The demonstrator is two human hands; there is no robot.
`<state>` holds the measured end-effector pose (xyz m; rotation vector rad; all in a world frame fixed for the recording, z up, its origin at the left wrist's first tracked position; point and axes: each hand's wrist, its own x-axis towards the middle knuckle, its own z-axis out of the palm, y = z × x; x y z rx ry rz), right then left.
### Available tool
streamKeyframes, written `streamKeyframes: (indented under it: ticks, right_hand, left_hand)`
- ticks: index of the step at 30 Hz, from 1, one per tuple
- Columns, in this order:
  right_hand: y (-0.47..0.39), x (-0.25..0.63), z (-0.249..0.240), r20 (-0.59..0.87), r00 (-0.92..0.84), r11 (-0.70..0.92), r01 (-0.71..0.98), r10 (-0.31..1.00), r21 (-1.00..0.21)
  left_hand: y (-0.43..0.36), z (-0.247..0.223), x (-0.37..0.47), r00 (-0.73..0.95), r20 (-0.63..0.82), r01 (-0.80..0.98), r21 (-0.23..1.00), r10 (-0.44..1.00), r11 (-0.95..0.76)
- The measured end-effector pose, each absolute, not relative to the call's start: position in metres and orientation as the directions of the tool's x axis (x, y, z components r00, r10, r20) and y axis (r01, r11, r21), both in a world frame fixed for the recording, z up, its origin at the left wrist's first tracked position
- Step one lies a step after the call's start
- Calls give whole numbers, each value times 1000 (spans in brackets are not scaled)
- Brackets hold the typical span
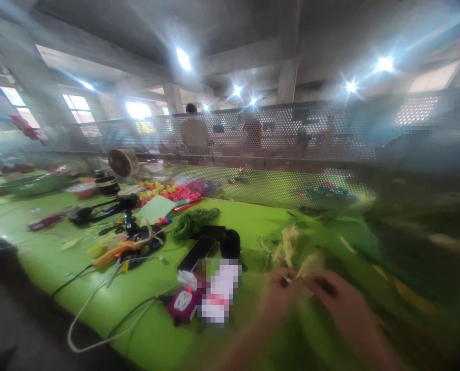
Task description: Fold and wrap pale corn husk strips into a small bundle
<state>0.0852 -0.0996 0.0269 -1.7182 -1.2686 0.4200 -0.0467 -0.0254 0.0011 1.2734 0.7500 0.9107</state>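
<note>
Two grips in the head view, both closed: left hand (276, 293) and right hand (340, 299) pinch the pale husk strip (311, 265) between them, fingertips close together, low over the green surface (249, 211). Hands are blurred, so exact finger contact isn't readable. Strip is right of the black ball (230, 243); an upright husk tuft (290, 239) stands just beyond the left hand, loose bits around it. Risks, my read: strip looks thin and dry, so a hard pull or sharp twist between the two grips could split it; a weak pinch could let one end slip. Forearm swinging left could knock the dark phone (196, 252) or purple gadget (183, 305), both left of the left hand. White cable (75, 330) loops near the front edge, so a snag there could drag whatever it's connected to; can't tell both ends. Loose bits look light, so airflow or a sleeve could scatter them.
</note>
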Motion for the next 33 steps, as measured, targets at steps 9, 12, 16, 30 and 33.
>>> streamKeyframes:
  ticks: [9, 12, 16, 30, 33]
  right_hand:
    - [-98, 92, 19, 365, 412, 2, 661, 835, -751]
    - [-98, 92, 22, 316, 440, 1, 581, 841, -814]
    - [-99, 86, 32, 252, 452, 10, 472, 856, -882]
    - [-95, 95, 24, 163, 308, -30, 537, 937, -843]
    - [-98, 93, 4, 148, 162, 14, 629, 976, -778]
  left_hand:
    - [-27, 6, -56, 549, 57, -142, 990, 834, 26]
    - [-27, 9, -60, 558, 41, -92, 996, 829, 12]
    - [-30, 14, -61, 574, 94, -28, 995, 813, -95]
    - [-18, 12, -64, 596, 41, -256, 956, 802, 140]
    - [-13, 12, -66, 590, -14, -361, 889, 807, 280]
